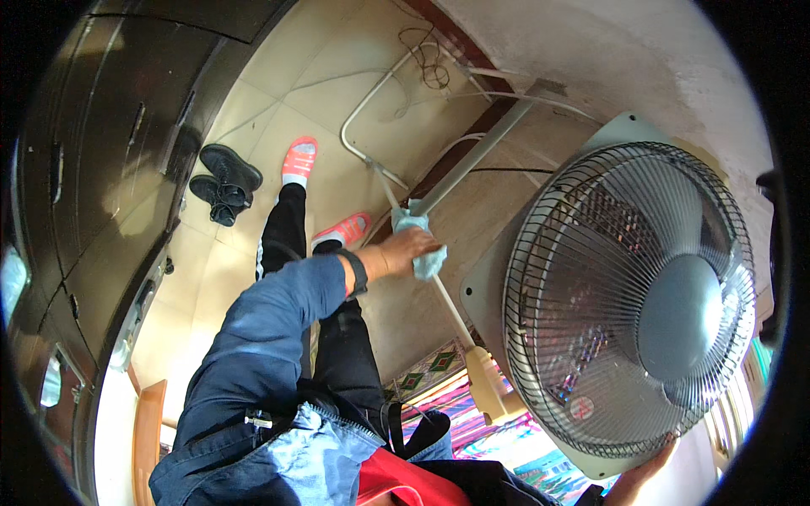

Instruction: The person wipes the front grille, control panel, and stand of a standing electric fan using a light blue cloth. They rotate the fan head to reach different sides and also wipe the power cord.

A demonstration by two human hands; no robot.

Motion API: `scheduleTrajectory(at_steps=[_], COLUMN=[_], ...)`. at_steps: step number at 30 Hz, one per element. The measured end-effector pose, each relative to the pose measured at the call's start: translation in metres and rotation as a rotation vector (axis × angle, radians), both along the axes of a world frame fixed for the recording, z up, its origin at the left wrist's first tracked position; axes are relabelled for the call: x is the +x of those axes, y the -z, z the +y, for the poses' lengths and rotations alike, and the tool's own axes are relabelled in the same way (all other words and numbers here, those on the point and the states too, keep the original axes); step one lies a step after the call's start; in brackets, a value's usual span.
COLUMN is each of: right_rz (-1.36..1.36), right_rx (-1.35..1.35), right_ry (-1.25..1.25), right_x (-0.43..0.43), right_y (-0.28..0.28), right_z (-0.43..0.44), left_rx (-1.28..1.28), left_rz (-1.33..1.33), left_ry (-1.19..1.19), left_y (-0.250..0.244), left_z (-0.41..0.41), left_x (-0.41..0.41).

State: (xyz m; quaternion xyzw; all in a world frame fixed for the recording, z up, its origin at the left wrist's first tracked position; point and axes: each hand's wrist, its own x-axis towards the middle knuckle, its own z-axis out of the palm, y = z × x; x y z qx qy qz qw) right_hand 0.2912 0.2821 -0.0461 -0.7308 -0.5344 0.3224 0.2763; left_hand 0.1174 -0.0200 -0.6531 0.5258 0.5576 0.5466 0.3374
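Note:
My left hand (411, 250), with a dark band on its wrist, grips a light-blue cloth (430, 262). The cloth is bunched around a slim white pole (450, 308), which runs down to a beige plastic bracket (486, 386) beside a large fan. The fan (677, 316) has a round dark wire guard, a grey hub and a pale, square-cornered frame (484, 288). At the lower right, my right hand (648, 469) holds the fan by its lower edge, its fingers partly hidden there. A thicker grey tube (474, 161) meets the cloth from above.
White bent tubing (354, 117) and a coiled dark cable (433, 66) lie near the wall (607, 50). Black shoes (224, 177) stand by a dark cabinet (114, 158) on the left. My feet in coral slippers (299, 158) are on the tiled floor. Colourful striped fabric (443, 414) lies below the bracket.

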Motion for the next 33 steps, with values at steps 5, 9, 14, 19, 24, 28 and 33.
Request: scheduleTrajectory(at_steps=[5, 9, 14, 19, 24, 28, 33], right_rz=[-0.116, 0.015, 0.031, 0.088, 0.076, 0.112, 0.062], right_rx=[-0.055, -0.128, -0.134, -0.097, -0.151, -0.082, -0.201], right_ry=[-0.085, -0.367, -0.471, -0.525, -0.587, -0.538, -0.492], right_x=[-0.05, -0.039, -0.108, -0.116, -0.106, -0.112, -0.11], right_y=[0.026, 0.038, 0.058, 0.058, 0.06, 0.061, 0.054], right_z=[-0.051, -0.04, -0.07, -0.077, -0.069, -0.074, -0.075], left_rx=[-0.017, 0.047, -0.009, 0.045, 0.016, 0.107, 0.065], left_rz=[-0.052, -0.192, -0.346, 0.056, -0.009, -0.008, 0.127], left_ry=[0.064, -0.07, -0.004, 0.141, 0.067, -0.008, 0.128], left_y=[-0.101, -0.17, -0.225, -0.244, -0.285, -0.257, -0.199], left_z=[0.003, 0.005, -0.018, -0.021, -0.034, -0.027, -0.028], left_x=[0.014, 0.023, -0.038, -0.039, -0.031, -0.017, -0.015])
